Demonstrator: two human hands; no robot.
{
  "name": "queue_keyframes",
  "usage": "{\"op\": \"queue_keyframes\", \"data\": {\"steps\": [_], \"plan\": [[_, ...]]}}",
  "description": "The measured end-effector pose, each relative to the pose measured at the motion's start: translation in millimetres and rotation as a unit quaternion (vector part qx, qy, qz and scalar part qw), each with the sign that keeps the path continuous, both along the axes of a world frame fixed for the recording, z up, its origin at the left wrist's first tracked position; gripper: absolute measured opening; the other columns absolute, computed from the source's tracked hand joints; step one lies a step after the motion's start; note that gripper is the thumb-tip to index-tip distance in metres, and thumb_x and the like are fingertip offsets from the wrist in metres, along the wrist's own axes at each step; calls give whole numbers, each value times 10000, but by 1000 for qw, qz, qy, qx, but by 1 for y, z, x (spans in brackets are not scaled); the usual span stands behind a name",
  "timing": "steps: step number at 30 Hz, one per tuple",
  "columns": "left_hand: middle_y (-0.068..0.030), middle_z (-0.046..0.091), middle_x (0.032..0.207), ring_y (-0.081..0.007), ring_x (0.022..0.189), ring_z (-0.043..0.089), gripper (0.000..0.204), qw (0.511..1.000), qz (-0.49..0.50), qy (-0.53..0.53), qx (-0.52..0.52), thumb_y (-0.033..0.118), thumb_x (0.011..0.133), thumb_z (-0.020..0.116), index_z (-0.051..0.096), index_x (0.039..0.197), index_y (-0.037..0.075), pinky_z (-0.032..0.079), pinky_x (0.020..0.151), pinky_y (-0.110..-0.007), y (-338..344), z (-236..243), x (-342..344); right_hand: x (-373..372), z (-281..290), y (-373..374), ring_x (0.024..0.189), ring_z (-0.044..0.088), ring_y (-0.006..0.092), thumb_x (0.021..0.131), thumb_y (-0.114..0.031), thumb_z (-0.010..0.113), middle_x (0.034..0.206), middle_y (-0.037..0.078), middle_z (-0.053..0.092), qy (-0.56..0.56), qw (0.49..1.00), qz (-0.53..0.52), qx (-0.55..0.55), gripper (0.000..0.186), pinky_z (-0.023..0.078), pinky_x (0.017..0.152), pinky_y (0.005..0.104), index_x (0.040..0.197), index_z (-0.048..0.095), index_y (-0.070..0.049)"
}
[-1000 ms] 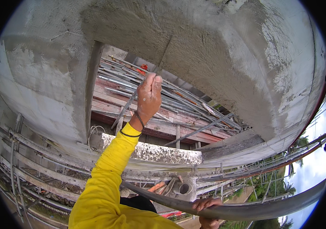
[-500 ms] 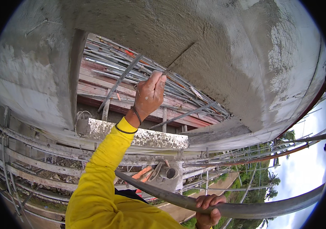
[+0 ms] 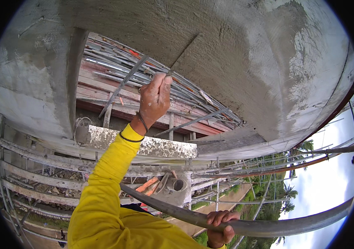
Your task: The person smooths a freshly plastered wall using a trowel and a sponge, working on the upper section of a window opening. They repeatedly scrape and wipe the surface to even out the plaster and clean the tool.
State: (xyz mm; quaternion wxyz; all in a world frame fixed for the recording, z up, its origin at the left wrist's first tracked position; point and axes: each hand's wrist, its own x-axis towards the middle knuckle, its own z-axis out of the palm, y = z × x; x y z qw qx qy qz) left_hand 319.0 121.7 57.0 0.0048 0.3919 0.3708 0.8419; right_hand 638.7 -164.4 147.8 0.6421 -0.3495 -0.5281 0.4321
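Observation:
My left hand (image 3: 155, 97), in a yellow sleeve with dark bands at the wrist, is closed around the handle end of a thin trowel (image 3: 186, 52). The trowel is seen nearly edge-on, its blade against the rough grey plaster (image 3: 226, 70) above a wall opening. Its handle is hidden in my fist. At the lower right, my right hand (image 3: 220, 228) wraps a thick grey metal pipe (image 3: 284, 227), fingers over the top and thumb below. This pipe curves across in front of my body.
Beyond the opening lie many metal pipes (image 3: 123, 68) and reddish boards (image 3: 98, 83). A speckled white ledge (image 3: 168, 147) crosses its lower edge. Below are scaffold rails (image 3: 40, 180) and a platform with a round container (image 3: 178, 185) and orange pieces (image 3: 148, 185). Trees and open sky are at right.
The view has shifted slightly, so the scene sits further left and up. My left hand and the trowel have moved a little up and left along the plaster; my right hand keeps its grip.

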Motion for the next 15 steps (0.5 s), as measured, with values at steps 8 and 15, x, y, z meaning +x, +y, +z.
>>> {"op": "queue_keyframes", "data": {"steps": [8,15], "plan": [[-162,572,690,-347,566,616,68,999,-49,12,-2,92,1043,619,607,1087,42,454,519,-363,14,-4,29,-7,5,3,652,606,272,900,-307,666,752,119,565,-116,993,8,17,341,541,728,456,1034,493,-45],[-173,627,722,-358,608,659,83,997,-33,72,15,63,1014,632,614,1085,22,476,528,-385,30,-4,55,-8,6,5,664,610,269,897,-334,672,757,115,568,-120,993,0,6,359,541,748,460,1028,495,-51]]}}
